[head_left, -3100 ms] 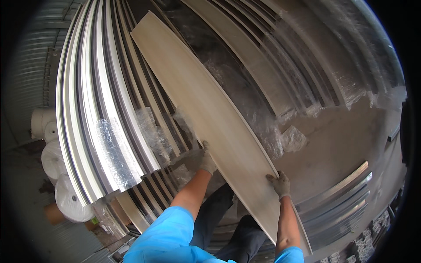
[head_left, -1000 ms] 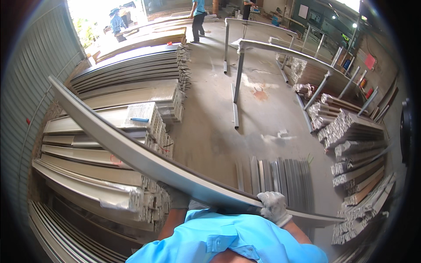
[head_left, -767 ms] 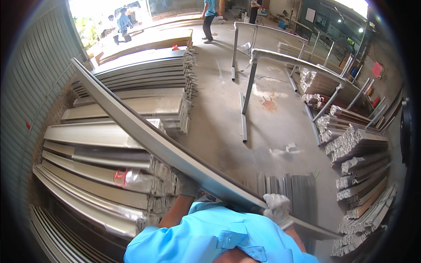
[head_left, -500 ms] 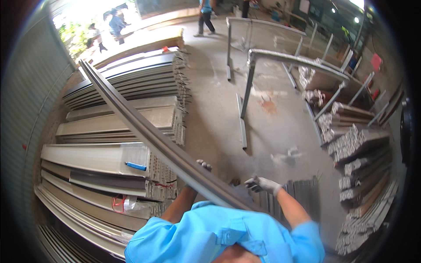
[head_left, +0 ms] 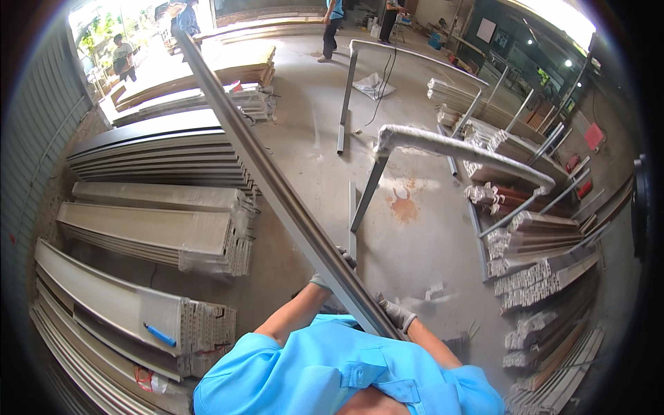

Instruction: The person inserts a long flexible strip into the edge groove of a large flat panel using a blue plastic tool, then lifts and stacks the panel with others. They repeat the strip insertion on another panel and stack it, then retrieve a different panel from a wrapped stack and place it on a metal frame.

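A long grey-brown profile [head_left: 277,195] runs slantwise from my chest up toward the bright doorway. My left hand [head_left: 348,258], in a grey glove, is closed around it from below; its fingertips show on the right side and the profile covers the palm. Nearer my body, my right hand [head_left: 397,314] in a similar glove is closed on the profile's right edge. Its fingers are partly hidden. The near end of the profile disappears behind my blue shirt.
Stacks of long pale panels [head_left: 145,225] lie at the left, a blue-handled tool [head_left: 160,335] on one. A metal rack frame [head_left: 370,183] with a wrapped top bar stands ahead. Bundled profiles [head_left: 543,280] lie at the right. A person [head_left: 333,31] stands at the back.
My right hand, earlier apart from the profile, now grips it. The profile's far end has swung up and right. The whole view has shifted, with the rack lower in it.
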Demonstrator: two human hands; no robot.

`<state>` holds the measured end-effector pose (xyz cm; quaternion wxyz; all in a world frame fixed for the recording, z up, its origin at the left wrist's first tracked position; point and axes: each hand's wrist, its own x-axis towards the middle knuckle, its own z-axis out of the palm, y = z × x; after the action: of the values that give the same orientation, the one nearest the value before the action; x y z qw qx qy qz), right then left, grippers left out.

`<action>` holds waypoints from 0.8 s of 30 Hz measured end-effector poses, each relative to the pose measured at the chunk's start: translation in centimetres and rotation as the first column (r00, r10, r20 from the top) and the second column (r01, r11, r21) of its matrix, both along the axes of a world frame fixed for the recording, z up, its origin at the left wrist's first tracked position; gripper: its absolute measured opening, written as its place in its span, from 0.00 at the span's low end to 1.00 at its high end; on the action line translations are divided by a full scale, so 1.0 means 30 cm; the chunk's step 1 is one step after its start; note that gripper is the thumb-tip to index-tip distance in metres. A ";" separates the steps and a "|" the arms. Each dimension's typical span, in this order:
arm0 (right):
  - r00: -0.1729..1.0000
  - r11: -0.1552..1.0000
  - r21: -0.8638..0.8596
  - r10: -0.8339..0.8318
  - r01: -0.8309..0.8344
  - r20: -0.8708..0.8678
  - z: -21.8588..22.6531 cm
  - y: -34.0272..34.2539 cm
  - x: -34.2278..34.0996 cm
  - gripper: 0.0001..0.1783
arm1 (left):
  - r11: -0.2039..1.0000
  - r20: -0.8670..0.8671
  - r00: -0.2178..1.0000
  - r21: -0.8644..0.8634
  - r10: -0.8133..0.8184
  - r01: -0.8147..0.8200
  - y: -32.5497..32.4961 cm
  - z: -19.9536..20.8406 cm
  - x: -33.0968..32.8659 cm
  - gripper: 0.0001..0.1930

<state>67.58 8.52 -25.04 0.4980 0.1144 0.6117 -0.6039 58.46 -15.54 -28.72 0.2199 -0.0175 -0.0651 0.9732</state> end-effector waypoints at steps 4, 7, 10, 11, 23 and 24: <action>0.992 0.994 -0.028 -0.099 0.102 0.074 -0.035 0.051 -0.257 0.55 | 0.998 -0.017 0.999 -0.044 -0.036 0.036 0.066 0.062 -0.293 0.04; 0.965 0.964 0.063 -0.256 0.260 -0.057 0.018 0.077 -0.429 0.54 | 0.919 0.123 0.990 -0.378 -0.070 0.112 0.118 0.164 -0.523 0.06; 0.883 0.874 0.213 -0.371 0.437 -0.287 0.139 0.121 -0.578 0.50 | 0.858 -0.074 0.983 -0.502 -0.168 0.108 0.149 0.264 -0.636 0.13; 0.861 0.847 0.240 -0.392 0.475 -0.323 0.184 0.132 -0.628 0.49 | 0.860 -0.162 0.969 -0.503 -0.188 0.083 0.153 0.294 -0.665 0.15; 0.651 0.419 0.547 -0.157 0.725 -0.742 0.441 0.491 -0.940 0.43 | 0.917 -0.173 0.978 -0.396 -0.113 0.036 0.267 0.745 -0.988 0.45; 0.566 0.407 0.483 -0.109 0.775 -0.817 0.425 0.527 -0.970 0.43 | 0.875 -0.137 0.985 -0.483 -0.105 0.026 0.309 0.773 -1.031 0.45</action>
<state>38.49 24.33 -12.29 -0.0741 0.2750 0.8873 -0.3627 27.54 -6.26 -5.55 0.2459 0.0040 0.1963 0.9492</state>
